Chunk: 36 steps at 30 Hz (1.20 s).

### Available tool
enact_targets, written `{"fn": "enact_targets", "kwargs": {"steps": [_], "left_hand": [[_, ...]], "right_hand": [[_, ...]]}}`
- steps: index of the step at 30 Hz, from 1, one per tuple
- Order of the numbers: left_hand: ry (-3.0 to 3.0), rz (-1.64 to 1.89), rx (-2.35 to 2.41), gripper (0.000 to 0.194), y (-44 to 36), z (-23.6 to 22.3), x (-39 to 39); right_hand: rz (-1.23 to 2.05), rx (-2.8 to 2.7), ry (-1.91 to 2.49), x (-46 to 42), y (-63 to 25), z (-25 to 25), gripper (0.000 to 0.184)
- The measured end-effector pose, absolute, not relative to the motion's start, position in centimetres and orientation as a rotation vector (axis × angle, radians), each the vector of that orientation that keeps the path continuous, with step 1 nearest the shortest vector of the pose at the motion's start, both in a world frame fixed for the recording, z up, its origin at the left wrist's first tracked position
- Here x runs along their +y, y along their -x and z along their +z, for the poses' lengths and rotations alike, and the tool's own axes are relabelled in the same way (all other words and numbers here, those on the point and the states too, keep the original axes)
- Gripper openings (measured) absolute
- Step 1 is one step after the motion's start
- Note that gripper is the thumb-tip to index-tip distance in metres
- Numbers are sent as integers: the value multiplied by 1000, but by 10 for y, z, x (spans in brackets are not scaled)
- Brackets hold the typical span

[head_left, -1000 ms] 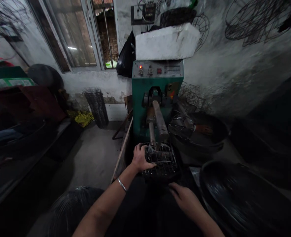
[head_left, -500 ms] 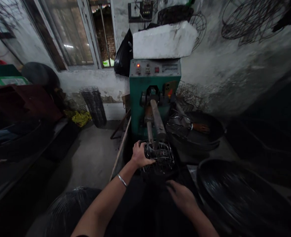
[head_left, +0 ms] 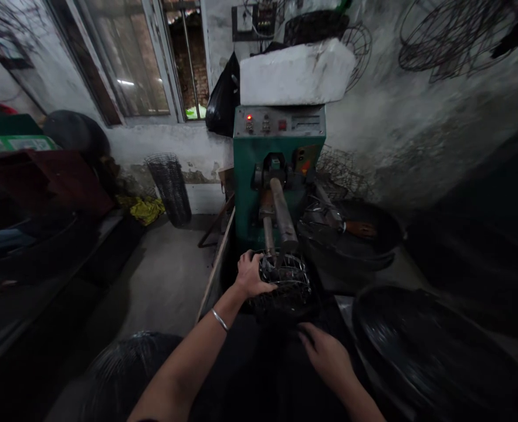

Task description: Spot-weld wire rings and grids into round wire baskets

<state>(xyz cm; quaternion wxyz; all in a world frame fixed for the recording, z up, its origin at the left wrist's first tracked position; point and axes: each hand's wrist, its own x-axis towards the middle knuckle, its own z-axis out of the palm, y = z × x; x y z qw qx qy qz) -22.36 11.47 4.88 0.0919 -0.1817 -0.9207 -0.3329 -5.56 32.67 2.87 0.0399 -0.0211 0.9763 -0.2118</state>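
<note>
My left hand [head_left: 250,274] grips the left side of a small wire cage [head_left: 287,284] that sits under the two metal arms [head_left: 280,220] of a green machine [head_left: 278,170]. A thin bangle circles that wrist. Lower down, my right hand [head_left: 327,354] lies palm down with its fingers stretched toward the near edge of the cage, on a dark surface. Whether those fingers touch the cage is hard to tell in the dark.
A dark round pan [head_left: 421,346] of wire sits at right, another pan [head_left: 355,234] behind it. Wire baskets hang on the wall [head_left: 452,35]. A wire roll [head_left: 171,187] stands by the window wall. A white foam block [head_left: 296,73] tops the machine. Bare concrete floor [head_left: 162,287] at left.
Both hands stay almost where they were; my left hand keeps its grip on the cage and the view shifts slightly.
</note>
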Motion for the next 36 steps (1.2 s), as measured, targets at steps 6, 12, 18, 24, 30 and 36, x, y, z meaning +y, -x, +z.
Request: {"fn": "enact_targets", "kwargs": {"steps": [6,12,18,24,30,36], "left_hand": [[567,-975,-2635,96,223,47,115],[481,-1000,-2632,96,230,47,111],[418,-1020,-2704,96,242,51,113],[428,-956,-2736,94,246,56,112],[405,-925,-2700,95,250,51,116],[502,-1105,-2686,105,252,54,104]], "right_hand": [[-740,3012,114,325,52,26,37],[-650,3086,80,324,49,24,36],[-731,3158,62,326,50,15,39],[-817,3145,-2,329,50,11,41],[-922,3090,-76,325,51,15,41],[-1174,2983,0,343,53,24,38]]}}
